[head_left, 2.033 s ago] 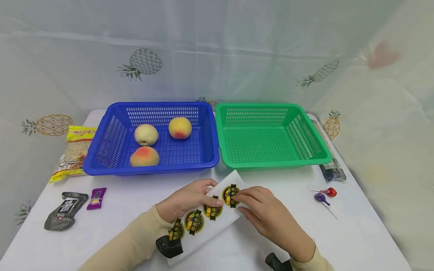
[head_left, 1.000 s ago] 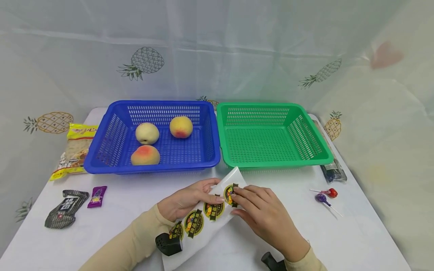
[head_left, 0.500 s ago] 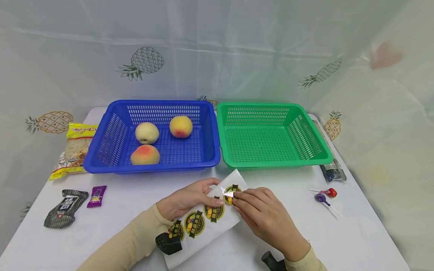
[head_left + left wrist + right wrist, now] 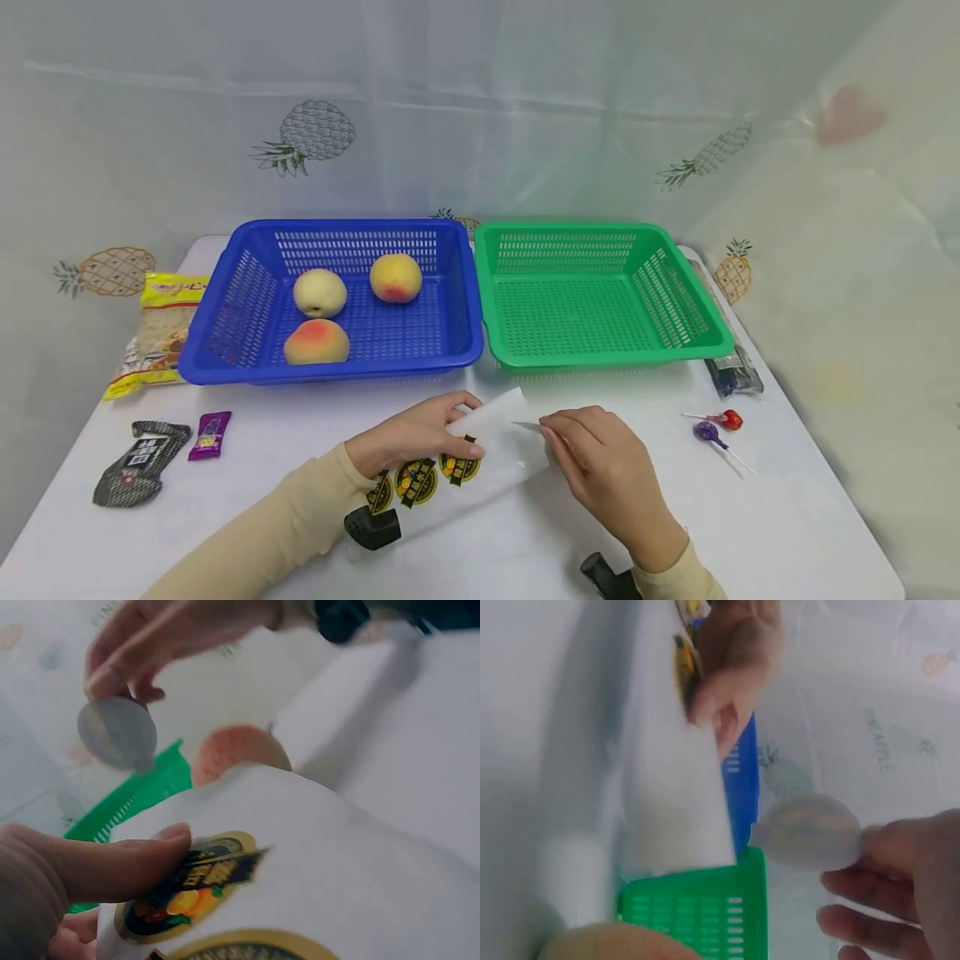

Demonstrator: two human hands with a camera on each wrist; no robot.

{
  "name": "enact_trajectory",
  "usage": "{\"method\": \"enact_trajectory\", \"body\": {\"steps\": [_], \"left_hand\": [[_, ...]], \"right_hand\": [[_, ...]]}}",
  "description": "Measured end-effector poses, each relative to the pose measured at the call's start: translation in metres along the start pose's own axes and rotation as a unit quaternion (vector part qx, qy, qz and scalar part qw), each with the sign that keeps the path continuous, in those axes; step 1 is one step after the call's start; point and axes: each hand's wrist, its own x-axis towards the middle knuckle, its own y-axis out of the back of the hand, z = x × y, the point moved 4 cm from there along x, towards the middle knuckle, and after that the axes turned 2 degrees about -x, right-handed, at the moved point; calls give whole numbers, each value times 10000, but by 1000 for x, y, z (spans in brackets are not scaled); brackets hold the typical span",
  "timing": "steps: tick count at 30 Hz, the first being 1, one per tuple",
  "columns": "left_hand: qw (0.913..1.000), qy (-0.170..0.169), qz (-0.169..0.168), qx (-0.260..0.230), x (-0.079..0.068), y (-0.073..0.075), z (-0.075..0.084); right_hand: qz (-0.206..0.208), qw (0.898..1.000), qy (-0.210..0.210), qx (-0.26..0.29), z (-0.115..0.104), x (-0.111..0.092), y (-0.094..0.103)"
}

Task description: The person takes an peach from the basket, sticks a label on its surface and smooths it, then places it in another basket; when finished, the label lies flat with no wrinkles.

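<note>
My left hand (image 4: 423,437) grips a white sheet of round black-and-gold fruit stickers (image 4: 416,482), its thumb on top beside a sticker. Between thumb and fingertips my right hand (image 4: 603,467) pinches one peeled sticker (image 4: 118,735), held off the sheet's upper right end. Only its pale back shows in the left wrist view. Beyond the sheet's edge, in that view, lies a peach (image 4: 238,751), hidden behind my right hand in the head view. Three more peaches, one a pale peach (image 4: 320,293), sit in the blue basket (image 4: 330,373).
A green basket (image 4: 615,360) stands right of the blue one. Lollipops (image 4: 708,432) and a dark packet (image 4: 733,375) lie at right. On the left are a yellow snack bag (image 4: 161,333), a black-and-white packet (image 4: 142,462) and a purple candy (image 4: 210,435).
My right hand has peeled the end sticker off the sheet and moved it slightly right. The left hand keeps its grip on the sheet.
</note>
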Motion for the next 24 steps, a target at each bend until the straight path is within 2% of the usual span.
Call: {"method": "enact_trajectory", "body": {"steps": [1,3,6,9,13,17,21,22,23,24], "left_hand": [[9993,-17,87,367,0,2,1],[9926,-57,252,1188,1,5,3],[9704,-149,440,2371,2,8,7],[9394,-192,625,3366,5,7,8],[8839,-401,1080,4532,7,2,7],[8316,-817,1561,5266,8,-6,7],[7873,-1339,1658,5786,7,-23,17],[7789,-1461,1626,5878,6,-29,21],[7773,-1582,1563,5885,6,-35,25],[7800,-1685,1483,5842,7,-42,29]], "right_hand": [[65,9998,-189,-8,4,-2,2],[222,9981,-570,2,11,-7,7],[434,9933,-1066,51,21,-15,14],[573,9883,-1413,57,29,-22,19],[622,9839,-1675,-37,36,-28,24],[711,9797,-1869,-107,41,-33,29],[762,9742,-2120,-158,45,-39,33],[763,9726,-2190,-179,46,-40,34],[763,9710,-2257,-208,47,-42,35],[760,9692,-2330,-232,48,-43,35]]}}
